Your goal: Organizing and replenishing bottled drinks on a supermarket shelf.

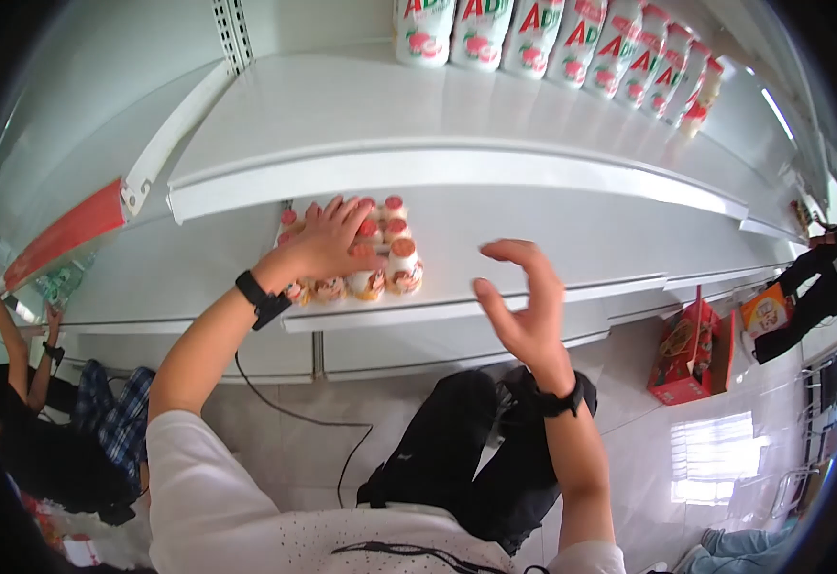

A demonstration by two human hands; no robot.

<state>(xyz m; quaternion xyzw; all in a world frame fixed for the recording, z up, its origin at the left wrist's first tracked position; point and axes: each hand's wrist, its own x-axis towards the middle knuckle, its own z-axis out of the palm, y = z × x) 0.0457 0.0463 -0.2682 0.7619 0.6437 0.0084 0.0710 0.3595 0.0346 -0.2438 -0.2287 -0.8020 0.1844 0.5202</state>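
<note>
Small drink bottles [405, 269] with red and orange caps stand in close rows on the lower white shelf [476, 244]. My left hand [325, 240] lies over them, fingers spread across the caps, hiding several bottles behind it. It seems to touch the tops; no bottle is gripped in it. To the right of the bottles, my right hand [526, 301] hovers in front of the shelf edge. Its thumb and index finger are apart, with nothing between them. Both wrists wear black bands.
Larger white bottles [477, 43] line the upper shelf [318, 107], whose front edge overhangs the lower one. At left, a person [52, 452] reaches toward green-tinted bottles [63, 280]. A red box [687, 359] sits on the floor at right, near another person's dark-clothed legs [806, 301]. A cable [296, 416] trails below.
</note>
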